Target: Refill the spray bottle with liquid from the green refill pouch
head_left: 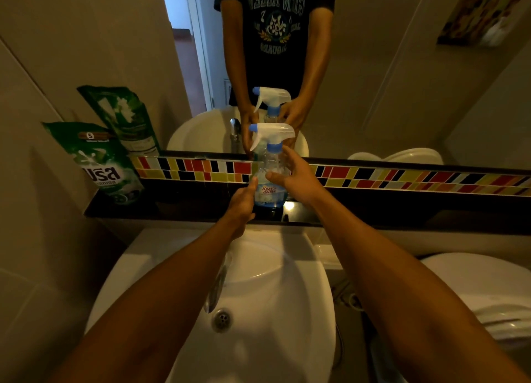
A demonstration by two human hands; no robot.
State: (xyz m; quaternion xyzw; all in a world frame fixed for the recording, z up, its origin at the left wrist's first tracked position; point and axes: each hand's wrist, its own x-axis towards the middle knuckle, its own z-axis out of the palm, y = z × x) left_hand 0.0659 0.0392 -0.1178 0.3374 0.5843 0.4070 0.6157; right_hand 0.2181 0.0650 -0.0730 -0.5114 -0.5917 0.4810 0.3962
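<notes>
Nearest us lies the smooth white basin (287, 296). Beyond it, on the glossy black ledge (178, 210), we hold the clear plastic spray bottle (270, 178) upright, its white trigger head on: our left hand (241, 201) presses its lower side, our right hand (296, 176) wraps its shoulder. Far left, the crinkled green refill pouch (106, 164) leans against the wall.

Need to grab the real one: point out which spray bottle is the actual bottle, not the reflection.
The lower spray bottle, standing on the dark ledge between both hands; the upper one is in the mirror.
</notes>
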